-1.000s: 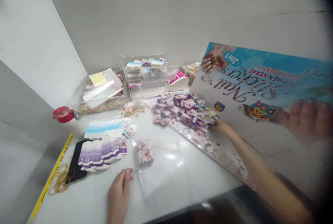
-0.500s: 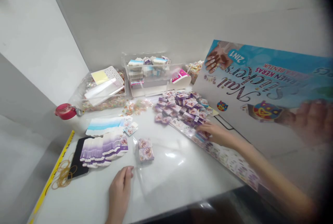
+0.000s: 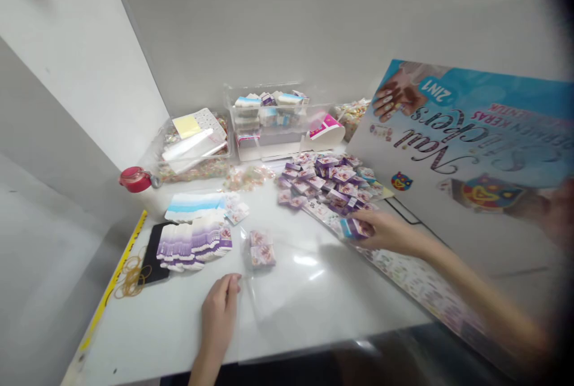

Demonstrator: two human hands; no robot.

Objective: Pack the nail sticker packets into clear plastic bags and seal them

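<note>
My right hand (image 3: 384, 232) is closed on a few small purple and blue boxes (image 3: 354, 227), just in front of a heap of the same little boxes (image 3: 327, 181) on the white table (image 3: 179, 326). My left hand (image 3: 219, 311) rests near the front edge, its fingers pinching the edge of a clear plastic bag (image 3: 287, 290) that lies flat. Two small boxes (image 3: 262, 250) sit in the far end of that bag.
Fanned purple cards (image 3: 192, 242) and blue cards (image 3: 197, 205) lie left, with rubber bands (image 3: 130, 269) and a yellow ruler (image 3: 114, 287). Clear bins (image 3: 273, 120) and a red-lidded container (image 3: 134, 178) stand at the back. A big printed poster (image 3: 470, 153) leans at the right.
My right hand has drawn back from the far edge of the heap toward me, now with small boxes in its grip. The left hand has stayed on the bag. The view shifted left.
</note>
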